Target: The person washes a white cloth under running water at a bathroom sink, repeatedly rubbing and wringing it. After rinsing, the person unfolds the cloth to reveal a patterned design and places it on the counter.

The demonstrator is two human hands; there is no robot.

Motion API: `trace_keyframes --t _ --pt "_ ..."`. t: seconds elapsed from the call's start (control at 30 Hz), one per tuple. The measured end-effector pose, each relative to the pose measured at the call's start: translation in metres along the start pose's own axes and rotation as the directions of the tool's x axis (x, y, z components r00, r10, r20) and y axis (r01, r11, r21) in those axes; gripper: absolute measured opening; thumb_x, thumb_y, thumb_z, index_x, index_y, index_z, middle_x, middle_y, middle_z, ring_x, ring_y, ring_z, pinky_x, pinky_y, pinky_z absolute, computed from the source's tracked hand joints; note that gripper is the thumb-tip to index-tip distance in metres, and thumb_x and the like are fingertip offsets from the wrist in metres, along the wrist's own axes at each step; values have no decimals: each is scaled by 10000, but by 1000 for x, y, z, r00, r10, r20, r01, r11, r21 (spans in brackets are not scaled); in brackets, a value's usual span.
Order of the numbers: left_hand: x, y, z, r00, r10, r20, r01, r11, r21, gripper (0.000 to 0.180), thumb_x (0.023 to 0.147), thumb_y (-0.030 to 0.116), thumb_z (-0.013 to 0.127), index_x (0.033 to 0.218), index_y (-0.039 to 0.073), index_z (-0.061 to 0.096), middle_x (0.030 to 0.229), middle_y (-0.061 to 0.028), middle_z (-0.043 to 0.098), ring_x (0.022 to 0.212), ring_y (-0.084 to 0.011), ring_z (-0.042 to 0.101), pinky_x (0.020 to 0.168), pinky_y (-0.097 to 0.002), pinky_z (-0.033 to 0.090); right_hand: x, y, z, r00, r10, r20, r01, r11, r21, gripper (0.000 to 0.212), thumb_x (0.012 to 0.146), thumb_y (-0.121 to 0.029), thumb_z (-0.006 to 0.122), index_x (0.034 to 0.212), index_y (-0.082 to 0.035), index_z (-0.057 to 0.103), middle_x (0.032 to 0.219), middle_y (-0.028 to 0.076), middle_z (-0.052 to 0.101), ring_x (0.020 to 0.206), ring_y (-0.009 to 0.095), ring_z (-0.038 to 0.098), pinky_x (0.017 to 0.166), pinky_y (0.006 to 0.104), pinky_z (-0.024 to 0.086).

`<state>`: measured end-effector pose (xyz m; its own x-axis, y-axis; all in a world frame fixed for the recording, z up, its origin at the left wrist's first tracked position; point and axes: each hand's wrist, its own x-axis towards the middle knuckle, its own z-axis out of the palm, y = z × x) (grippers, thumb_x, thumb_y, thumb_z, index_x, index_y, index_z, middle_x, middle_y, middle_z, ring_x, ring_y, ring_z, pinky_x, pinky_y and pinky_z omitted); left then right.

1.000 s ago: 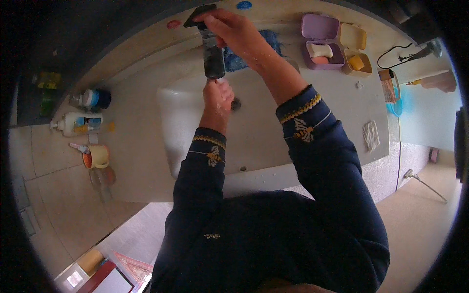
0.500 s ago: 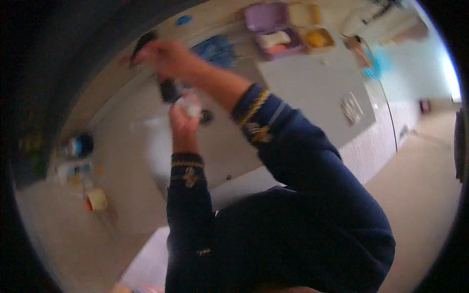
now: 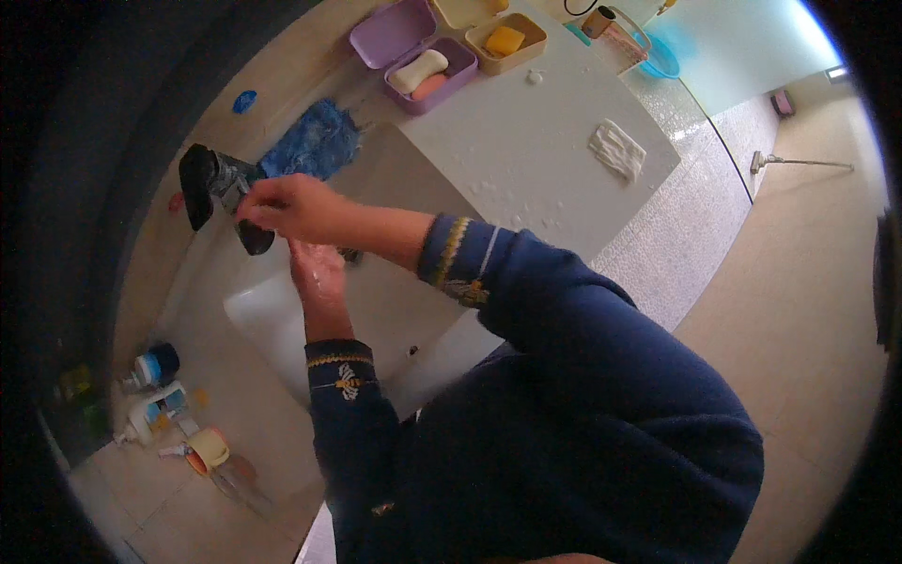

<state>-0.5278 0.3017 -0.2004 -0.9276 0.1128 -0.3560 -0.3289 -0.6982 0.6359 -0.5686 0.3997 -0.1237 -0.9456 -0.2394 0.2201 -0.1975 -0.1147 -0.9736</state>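
Note:
My right hand [image 3: 296,209] is beside the spout of a black faucet [image 3: 197,186], its fingers loosely bent, apart and with nothing visible in them. Just below it, my left hand [image 3: 319,270] is over the white sink basin [image 3: 272,310], its skin wet and shiny. The right hand covers the left hand's fingers. Behind the faucet lies a wet blue cloth [image 3: 315,141]. A drain [image 3: 351,255] shows partly beside the left wrist.
At the back stand a purple soap box [image 3: 427,101] with soap bars and a cream soap box [image 3: 515,58] with a yellow bar. A white cloth [image 3: 618,150] lies on the wet counter [image 3: 498,141]. Several bottles [image 3: 155,414] are at lower left.
My right hand has come away from the faucet's handle, down to the spout by my left hand. White foam seen on the left hand before no longer shows. The view has shifted.

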Motion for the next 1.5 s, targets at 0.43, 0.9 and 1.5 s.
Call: trace_keyframes --t 0.43,0.9,1.5 --pt "-18 -7 28 955 296 9 -232 731 642 236 876 358 503 891 124 474 730 2 489 638 -132 468 550 -268 359 -49 -21 -59 951 -12 310 120 936 -332 275 856 -191 547 1110 -94 584 1067 87 609 956 189 575 838 307 449" --pt "-41 24 48 965 136 -225 -93 977 191 399 868 402 498 601 170 312 508 49 261 397 -84 221 381 -253 159 -41 9 -78 877 176 448 315 494 -811 251 844 -245 564 1049 -108 612 1138 84 563 943 221 587 847 316 442" --pt "-53 4 65 978 -62 199 58 998 25 559 904 528 334 1188 61 455 1159 -120 515 1071 -253 492 937 -387 366 -78 21 -50 868 -457 196 455 569 -685 309 776 -257 621 1054 -130 574 947 93 611 872 237 586 735 388 492"
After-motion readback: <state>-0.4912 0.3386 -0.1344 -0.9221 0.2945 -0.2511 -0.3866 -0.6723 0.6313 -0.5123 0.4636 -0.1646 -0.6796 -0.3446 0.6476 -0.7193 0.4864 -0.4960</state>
